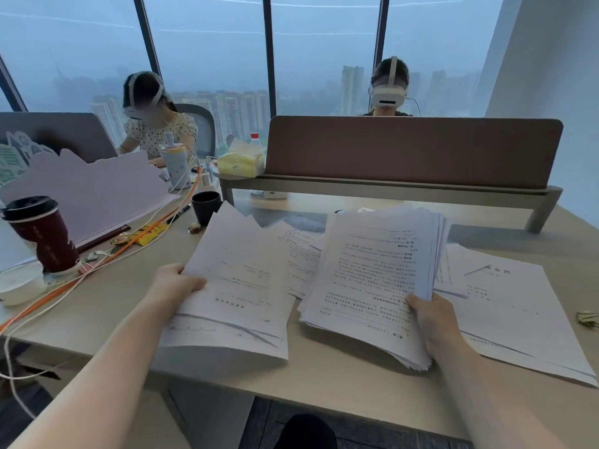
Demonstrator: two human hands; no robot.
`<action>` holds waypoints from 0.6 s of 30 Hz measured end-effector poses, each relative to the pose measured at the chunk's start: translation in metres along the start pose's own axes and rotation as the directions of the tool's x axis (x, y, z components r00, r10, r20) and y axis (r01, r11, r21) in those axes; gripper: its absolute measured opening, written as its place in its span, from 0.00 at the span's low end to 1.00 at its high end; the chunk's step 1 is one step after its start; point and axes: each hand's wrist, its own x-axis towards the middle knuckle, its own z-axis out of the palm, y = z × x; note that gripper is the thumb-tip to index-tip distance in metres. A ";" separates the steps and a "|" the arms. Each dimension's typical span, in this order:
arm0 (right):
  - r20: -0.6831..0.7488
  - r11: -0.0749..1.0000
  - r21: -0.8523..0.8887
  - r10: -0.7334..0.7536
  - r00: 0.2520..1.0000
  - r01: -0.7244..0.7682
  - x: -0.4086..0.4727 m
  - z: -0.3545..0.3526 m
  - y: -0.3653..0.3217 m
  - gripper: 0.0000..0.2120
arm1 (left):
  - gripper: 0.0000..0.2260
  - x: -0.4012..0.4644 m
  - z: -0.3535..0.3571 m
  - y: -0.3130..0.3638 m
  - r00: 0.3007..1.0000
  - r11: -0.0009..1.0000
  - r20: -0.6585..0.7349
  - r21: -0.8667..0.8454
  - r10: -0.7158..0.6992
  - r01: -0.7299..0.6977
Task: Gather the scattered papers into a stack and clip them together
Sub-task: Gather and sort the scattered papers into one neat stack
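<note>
Pinching a thin sheaf (238, 280) at its left edge with the left hand (175, 283), thumb on top and fingers under, so the sheets lift off the desk (324, 380) without fanning. Clamping a thick stack (372, 280) at its near right corner with the right hand (428, 314), thumb pressed on the top page, fingers hidden beneath, the far edge raised and the near edge ragged, probably to keep it steady as the base for the rest. Sheaf just left of the stack, edges close, looks set to be laid on top. Between and behind them, loose pages (299, 251) lying overlapped on the desk, not yet gathered. To the right, more sheets (518, 306) spread flat, partly under the stack. No clip picked up; small pink clips (85, 266) seemingly lying by the red cup (43, 234) at the left, too small to be sure. Farther back, a black cup (205, 205), then a brown divider (411, 150), with two people in headsets beyond.
</note>
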 end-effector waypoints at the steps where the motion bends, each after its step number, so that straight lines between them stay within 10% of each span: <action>1: 0.003 1.000 -0.005 -0.002 1.000 0.002 0.000 0.000 0.000 0.10 | 0.07 -0.001 -0.005 0.003 1.000 1.000 -0.003 -0.023 0.001 -0.001; 18: 0.049 1.000 -0.027 -0.001 0.999 0.002 -0.016 0.011 -0.008 0.09 | 0.07 0.000 -0.063 0.044 0.980 0.960 -0.165 -0.239 0.111 -0.149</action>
